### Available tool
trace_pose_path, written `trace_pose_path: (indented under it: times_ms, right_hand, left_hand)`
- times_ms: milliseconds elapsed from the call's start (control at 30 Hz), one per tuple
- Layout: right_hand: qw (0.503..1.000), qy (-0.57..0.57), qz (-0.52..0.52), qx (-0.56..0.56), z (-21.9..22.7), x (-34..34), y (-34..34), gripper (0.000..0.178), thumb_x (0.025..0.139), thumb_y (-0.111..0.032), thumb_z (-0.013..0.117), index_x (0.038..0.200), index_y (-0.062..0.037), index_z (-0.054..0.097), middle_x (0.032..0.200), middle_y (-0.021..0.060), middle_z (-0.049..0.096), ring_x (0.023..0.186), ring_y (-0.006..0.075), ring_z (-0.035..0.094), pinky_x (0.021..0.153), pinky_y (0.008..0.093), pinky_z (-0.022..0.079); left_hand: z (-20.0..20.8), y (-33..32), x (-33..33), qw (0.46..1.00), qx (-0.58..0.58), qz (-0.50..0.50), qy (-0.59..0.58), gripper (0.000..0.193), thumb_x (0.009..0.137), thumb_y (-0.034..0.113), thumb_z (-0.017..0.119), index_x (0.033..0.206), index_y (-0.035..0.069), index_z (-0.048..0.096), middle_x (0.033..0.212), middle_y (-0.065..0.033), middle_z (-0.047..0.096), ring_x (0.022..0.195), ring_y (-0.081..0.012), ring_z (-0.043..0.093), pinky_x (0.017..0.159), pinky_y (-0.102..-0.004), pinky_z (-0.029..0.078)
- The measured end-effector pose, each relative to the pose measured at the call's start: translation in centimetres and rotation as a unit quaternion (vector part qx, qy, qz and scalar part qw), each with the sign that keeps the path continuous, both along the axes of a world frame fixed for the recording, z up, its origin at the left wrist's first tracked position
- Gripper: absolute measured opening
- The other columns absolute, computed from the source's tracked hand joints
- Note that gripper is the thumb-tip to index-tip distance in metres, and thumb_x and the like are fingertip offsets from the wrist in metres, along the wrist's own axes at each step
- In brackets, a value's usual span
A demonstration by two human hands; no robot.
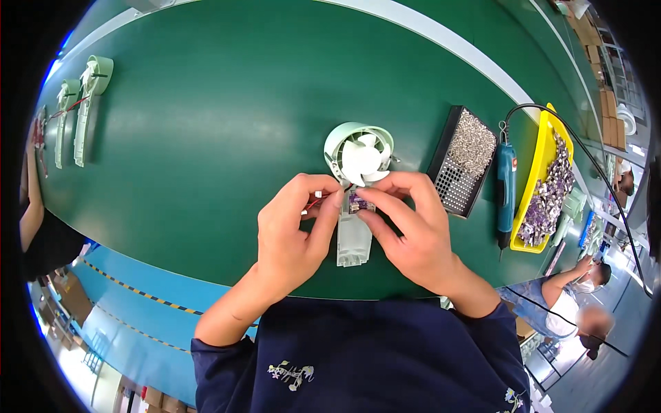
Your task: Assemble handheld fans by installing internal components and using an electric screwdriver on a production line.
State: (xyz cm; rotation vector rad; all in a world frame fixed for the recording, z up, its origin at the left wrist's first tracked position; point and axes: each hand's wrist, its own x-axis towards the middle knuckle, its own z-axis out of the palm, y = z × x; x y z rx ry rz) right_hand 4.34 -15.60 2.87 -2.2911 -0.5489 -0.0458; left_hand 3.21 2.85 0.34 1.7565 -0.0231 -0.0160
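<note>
In front of me on the green table lies a pale green handheld fan housing point(354, 246), its handle pointing toward me. White blades point(363, 157) sit inside the round head at the far end. My right hand point(416, 230) pinches a small purple circuit board point(358, 202) at the top of the handle. My left hand point(295, 219) is closed, thumb and forefinger together, around thin red and black wires point(315, 202) with small white connectors; the fingertips partly hide where the wires run.
To the right stand a black tray point(438, 153) of small screws, a blue electric screwdriver point(507, 189) on a black cable and a yellow bin point(536, 199) of circuit boards. More fan housings point(89, 113) lie far left. People sit at both sides.
</note>
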Motion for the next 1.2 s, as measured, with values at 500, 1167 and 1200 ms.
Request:
trace_pose_path:
  times_ms: [500,1167,1200]
  right_hand:
    - [0.999,0.026,-0.017,0.030,-0.4,-0.6,-0.2,0.039,0.075,0.004,0.081,0.112,-0.0016,0.071,0.105,0.0090,0.058,0.082,0.0203,0.064,0.068,0.0303,0.055]
    - [0.903,0.033,-0.344,-0.254,-0.3,-2.7,-15.3,0.042,0.102,-0.031,0.059,0.125,0.0046,0.057,0.113,0.0242,0.060,0.104,0.0412,0.059,0.090,0.0421,0.047]
    - [0.900,0.000,-0.337,-0.276,-0.9,-2.9,-15.7,0.040,0.104,-0.032,0.054,0.120,0.0043,0.058,0.104,0.0204,0.063,0.092,0.0346,0.064,0.085,0.0410,0.050]
  left_hand:
    - [0.9,-0.4,0.1,0.990,0.079,-0.060,-0.102,0.019,0.078,-0.006,0.076,0.095,0.001,0.071,0.088,-0.0068,0.059,0.067,-0.0138,0.057,0.056,-0.0259,0.044]
    - [0.3,-0.2,0.0,0.990,0.108,-0.030,-0.080,0.017,0.074,-0.011,0.076,0.086,0.000,0.071,0.103,-0.0091,0.055,0.073,-0.0145,0.064,0.057,-0.0242,0.048]
    - [0.3,-0.2,-0.1,0.991,0.113,-0.030,-0.071,0.018,0.074,-0.011,0.076,0.086,0.000,0.071,0.104,-0.0089,0.055,0.075,-0.0149,0.064,0.057,-0.0241,0.048]
